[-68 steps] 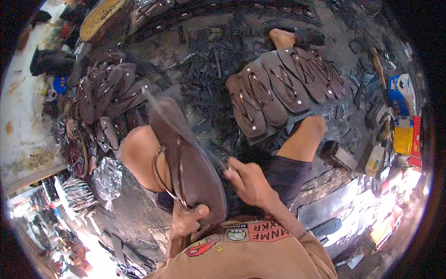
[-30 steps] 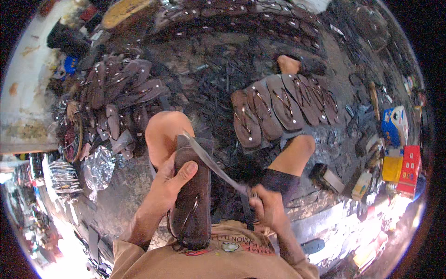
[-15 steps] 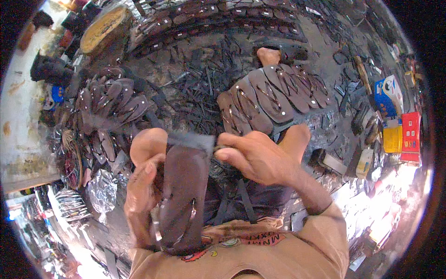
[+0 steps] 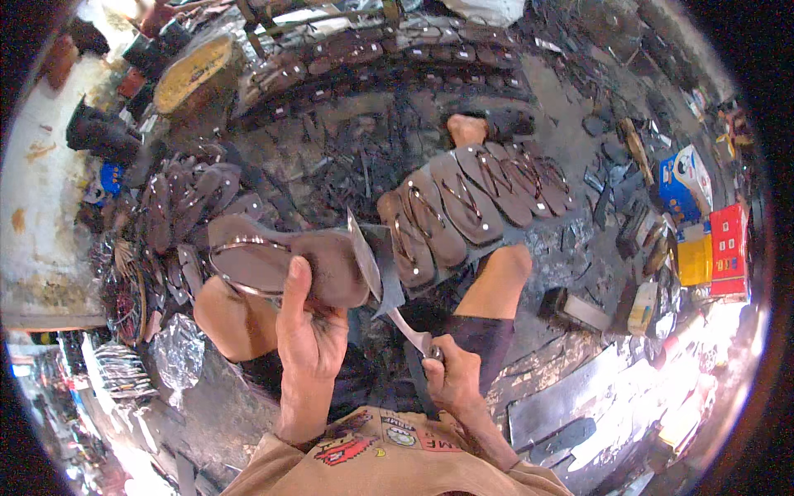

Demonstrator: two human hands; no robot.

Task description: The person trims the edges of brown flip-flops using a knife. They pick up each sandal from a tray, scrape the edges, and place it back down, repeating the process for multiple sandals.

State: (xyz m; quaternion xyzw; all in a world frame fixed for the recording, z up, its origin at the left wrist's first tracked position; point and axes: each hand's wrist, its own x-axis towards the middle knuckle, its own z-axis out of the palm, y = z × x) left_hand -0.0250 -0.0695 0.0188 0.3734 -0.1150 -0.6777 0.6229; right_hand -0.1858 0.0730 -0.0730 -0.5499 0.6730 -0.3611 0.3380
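One brown sandal [image 4: 285, 263] lies sideways in the left hand [image 4: 310, 335], above the person's left knee; the thumb presses on its sole and the other fingers [image 4: 331, 312] curl under its heel end, clamped on it. Just right of those fingers, a broad knife [image 4: 382, 285] meets the sandal's heel edge. The right hand [image 4: 451, 380] holds the knife's handle, its fingers wrapped tight around it, low by the lap. Beyond the knife blade, a fanned row of sandals [image 4: 471, 202] rests over the right leg. Left of the held sandal, a pile of sandals [image 4: 178, 207] sits on the floor [image 4: 364, 157]. Far right stand coloured boxes [image 4: 703, 240].
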